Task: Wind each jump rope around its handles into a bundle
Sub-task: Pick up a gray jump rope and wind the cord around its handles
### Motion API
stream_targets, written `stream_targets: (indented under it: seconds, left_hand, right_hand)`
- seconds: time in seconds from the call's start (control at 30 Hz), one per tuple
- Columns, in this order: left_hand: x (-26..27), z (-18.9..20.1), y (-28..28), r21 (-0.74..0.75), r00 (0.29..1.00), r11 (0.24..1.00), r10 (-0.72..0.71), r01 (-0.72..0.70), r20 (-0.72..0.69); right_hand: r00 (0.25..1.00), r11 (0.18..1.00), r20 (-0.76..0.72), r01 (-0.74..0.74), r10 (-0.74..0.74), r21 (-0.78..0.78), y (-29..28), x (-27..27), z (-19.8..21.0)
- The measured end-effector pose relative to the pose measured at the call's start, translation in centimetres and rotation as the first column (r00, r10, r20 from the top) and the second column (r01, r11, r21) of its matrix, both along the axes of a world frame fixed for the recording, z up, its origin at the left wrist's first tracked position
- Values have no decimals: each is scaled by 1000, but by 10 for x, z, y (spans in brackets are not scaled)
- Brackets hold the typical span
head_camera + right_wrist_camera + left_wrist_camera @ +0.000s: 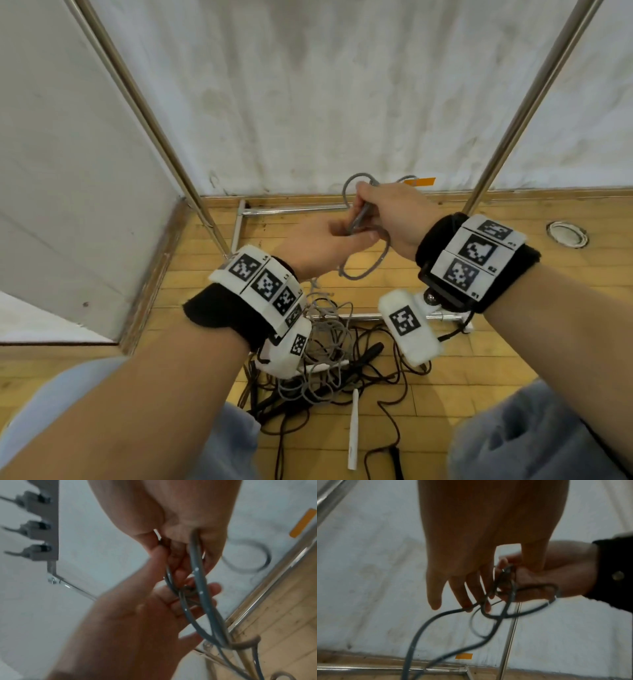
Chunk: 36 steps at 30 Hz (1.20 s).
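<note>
Both hands [356, 226] met at the grey rope [368, 270]: right fingers [364, 200] gripped its loops, left seemingly pinched beneath; winding was underway, needing another wrap next.

Rec. booth w/ wood floor [513, 346], white sheets [308, 85], metal poles [150, 113].

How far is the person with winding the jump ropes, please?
Done: no finished bundle is visible. In hand: the right hand grips the grey rope at its handles, the left hand helps below; a few loops hang loose. Left: the tangled pile of grey and black ropes on the floor, plus a white handle.
</note>
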State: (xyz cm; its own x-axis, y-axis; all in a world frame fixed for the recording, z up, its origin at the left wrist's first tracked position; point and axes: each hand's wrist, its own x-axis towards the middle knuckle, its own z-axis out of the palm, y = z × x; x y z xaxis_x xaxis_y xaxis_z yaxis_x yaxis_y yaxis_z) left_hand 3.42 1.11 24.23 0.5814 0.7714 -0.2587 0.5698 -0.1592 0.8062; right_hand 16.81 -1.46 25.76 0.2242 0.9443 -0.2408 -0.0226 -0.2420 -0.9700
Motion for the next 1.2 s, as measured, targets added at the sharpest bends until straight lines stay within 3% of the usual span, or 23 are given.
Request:
stream_targets:
  seconds: [0.07, 0.2, 0.37, 0.5, 0.77, 0.9, 1.03, 1.2]
  left_hand:
    - [2, -5, 1, 46, 997, 997, -61, 63, -43]
    - [2, -10, 0, 206, 987, 972, -81, 109, -139]
    - [-4, -11, 2, 347, 978, 926, -90, 151, -188]
    - [-6, -13, 2, 350, 976, 921, -111, 171, -186]
    - [-9, -9, 2, 579, 997, 814, -16, 58, -76]
    - [-11, -6, -1, 506, 995, 861, 5, 46, -99]
    - [-20, -6, 2, 403, 991, 913, -12, 67, -136]
    - [-30, -14, 14, 312, 910, 939, 0, 142, -414]
  right_hand:
    - [998, 998, -63, 9, -5, 55, 1, -3, 2]
    - [992, 994, 108, 60, -71, 95, 3, 3, 2]
    - [979, 981, 112, 154, -168, 121, 8, 14, 2]
    - [986, 979, 41, 158, -165, 125, 9, 13, 4]
    - [925, 922, 102, 347, -367, 172, 13, 25, 5]
    - [921, 915, -29, 388, -388, 110, 13, 29, 3]
    - [859, 862, -202, 496, -470, 108, 14, 39, 7]
    - [824, 817, -233, 555, -516, 158, 17, 41, 5]
